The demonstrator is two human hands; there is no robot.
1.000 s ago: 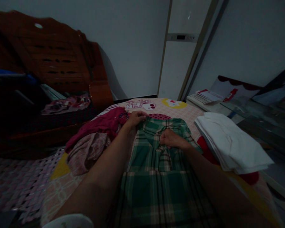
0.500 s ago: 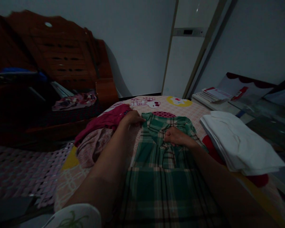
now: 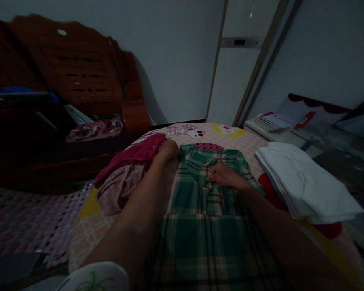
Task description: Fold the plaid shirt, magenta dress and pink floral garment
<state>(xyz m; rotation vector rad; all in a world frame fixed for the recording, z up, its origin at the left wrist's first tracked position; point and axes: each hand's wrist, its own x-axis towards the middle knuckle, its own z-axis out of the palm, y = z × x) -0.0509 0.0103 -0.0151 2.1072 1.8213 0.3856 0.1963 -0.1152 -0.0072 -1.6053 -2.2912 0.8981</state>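
Note:
A green plaid shirt (image 3: 188, 194) lies in front of me on a patterned cloth (image 3: 251, 139), partly folded, its near part running down toward my body. My left hand (image 3: 169, 150) is closed at the shirt's far left corner, pinching its edge. Bunched plaid fabric is gripped in my right hand (image 3: 221, 174), which is closed over the middle of the shirt. Left of my left forearm are a crumpled magenta garment (image 3: 130, 155) and a dusty-pink garment (image 3: 121, 188). A folded white garment pile (image 3: 303, 182) lies to the right.
A carved wooden chair (image 3: 81, 76) stands at the back left with a floral cloth (image 3: 97, 129) on its seat. Beyond the round surface is a tall white cabinet-like unit (image 3: 233, 76). Papers (image 3: 274, 121) lie on a side table at right. A woven pink seat (image 3: 33, 222) is at lower left.
My left hand has shifted very slightly left with the shirt's corner. My right hand has moved a touch left too, still gripping the fabric.

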